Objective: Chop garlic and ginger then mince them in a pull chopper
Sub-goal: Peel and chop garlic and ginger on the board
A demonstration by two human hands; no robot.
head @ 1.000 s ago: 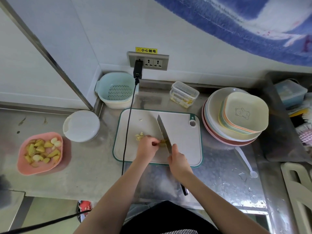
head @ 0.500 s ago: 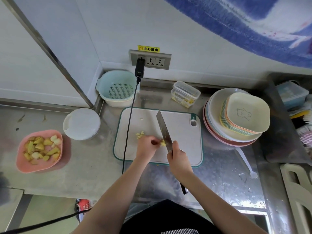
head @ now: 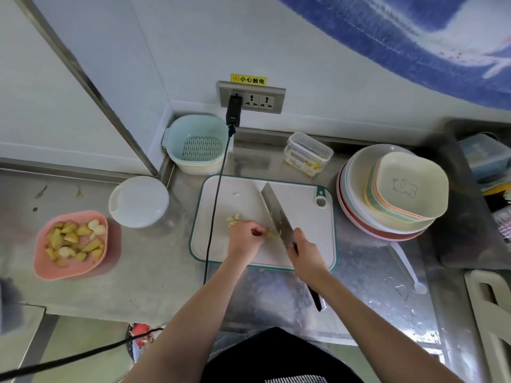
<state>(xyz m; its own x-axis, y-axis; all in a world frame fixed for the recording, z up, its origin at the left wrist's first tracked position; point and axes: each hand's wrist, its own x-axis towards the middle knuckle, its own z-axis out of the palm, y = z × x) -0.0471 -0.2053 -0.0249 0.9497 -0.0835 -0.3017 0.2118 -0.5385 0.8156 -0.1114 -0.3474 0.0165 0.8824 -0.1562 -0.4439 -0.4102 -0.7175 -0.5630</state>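
On the white cutting board (head: 304, 217) my left hand (head: 244, 239) pinches a small yellowish piece (head: 269, 234) against the board. My right hand (head: 307, 251) grips the handle of a cleaver (head: 275, 211), whose blade stands right beside that piece. A few cut bits (head: 233, 219) lie just left of my left hand, and one more bit (head: 235, 194) lies farther back. A pink bowl (head: 41, 261) at the left holds ginger chunks and garlic cloves (head: 74, 239). The round white pull chopper (head: 138, 201) sits between that bowl and the board.
A black cable (head: 217, 194) runs from the wall socket across the board's left side. Behind the board stand a pale blue colander bowl (head: 196, 143) and a clear lidded box (head: 308, 153). Stacked plates and dishes (head: 392, 194) sit to the right, with a white spoon (head: 406, 266) in front.
The cleaver blade has shifted slightly along the piece between chops. My left hand stays at the same spot on the board.
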